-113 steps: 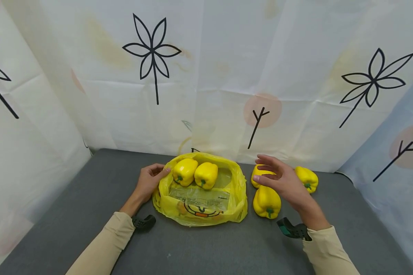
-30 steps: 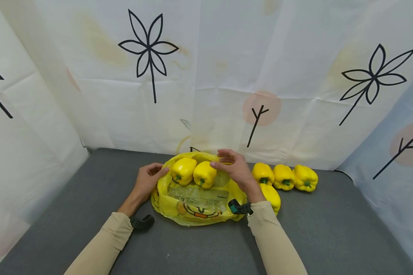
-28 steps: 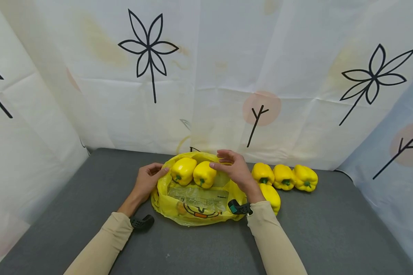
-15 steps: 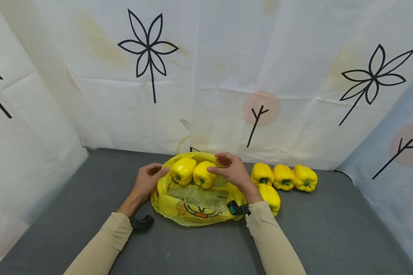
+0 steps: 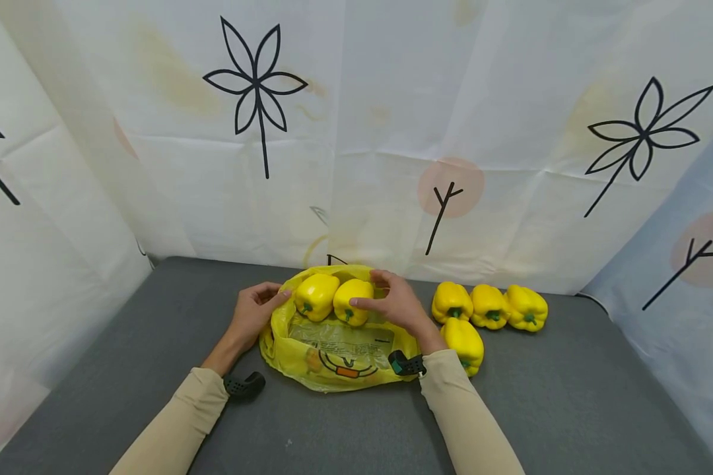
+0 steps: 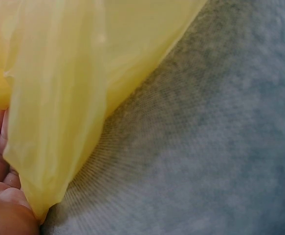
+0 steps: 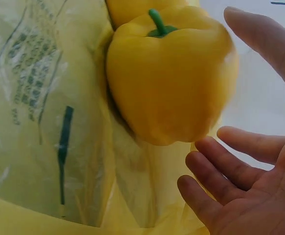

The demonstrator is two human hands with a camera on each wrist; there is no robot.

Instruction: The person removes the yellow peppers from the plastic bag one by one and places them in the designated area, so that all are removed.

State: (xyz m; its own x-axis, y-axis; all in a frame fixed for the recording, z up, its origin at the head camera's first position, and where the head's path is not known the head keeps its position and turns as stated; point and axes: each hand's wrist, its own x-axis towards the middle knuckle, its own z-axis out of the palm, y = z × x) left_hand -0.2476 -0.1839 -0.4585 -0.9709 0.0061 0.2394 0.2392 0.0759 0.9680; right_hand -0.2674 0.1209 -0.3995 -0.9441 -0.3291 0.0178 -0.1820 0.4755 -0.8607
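A yellow plastic bag (image 5: pixel 333 369) lies with its mouth up, a printed face on its front. Inside, towards the back, two yellow bell peppers sit side by side: a left pepper (image 5: pixel 317 297) and a right pepper (image 5: pixel 352 305). My left hand (image 5: pixel 254 313) pinches the bag's left rim; in the left wrist view the plastic (image 6: pixel 54 127) gathers to a point at the thumb. My right hand (image 5: pixel 397 306) reaches in over the bag's right side. Its spread fingers (image 7: pixel 230 166) and thumb come up around the right pepper (image 7: pixel 174 78), fingertips close to its skin.
To the bag's right, three yellow bell peppers (image 5: pixel 490 307) form a row at the back, and another bell pepper (image 5: pixel 463 344) lies in front of the row. The grey table (image 5: pixel 344 435) ends at a patterned white cloth (image 5: pixel 374 198) behind.
My right hand has moved left from over the peppers on the table to the bag, then sunk beside the right pepper inside. The left hand keeps its place at the rim.
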